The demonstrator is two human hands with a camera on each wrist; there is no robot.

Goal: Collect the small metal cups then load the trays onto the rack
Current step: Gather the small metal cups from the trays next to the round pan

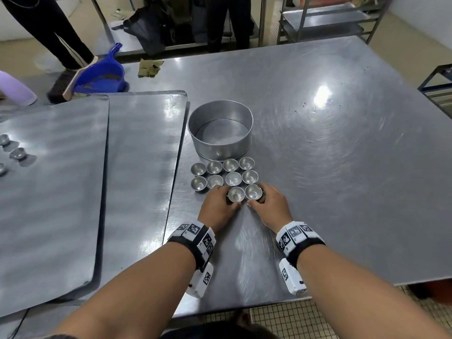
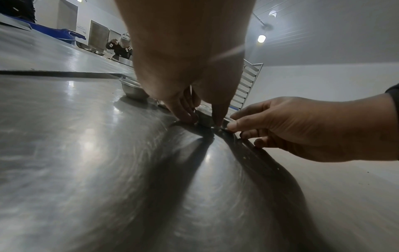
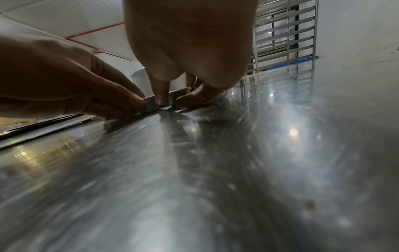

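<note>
On the worktop (image 1: 318,143), just beside the trays' (image 1: 137,167) right edge, 10 small cups (image 1: 223,177) cluster before a round tin (image 1: 220,129). The left hand (image 1: 217,206) pinches the nearest-left cup (image 1: 236,194); the right hand (image 1: 271,204) pinches its neighbour (image 1: 253,191). Bare worktop spreads right, toward the far rack (image 1: 325,18).

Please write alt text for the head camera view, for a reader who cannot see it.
Two hands, the left hand and the right hand, each hold a small metal cup on a steel table, beside eight more cups in two rows below a round pan. Flat trays lie to the left.
</note>
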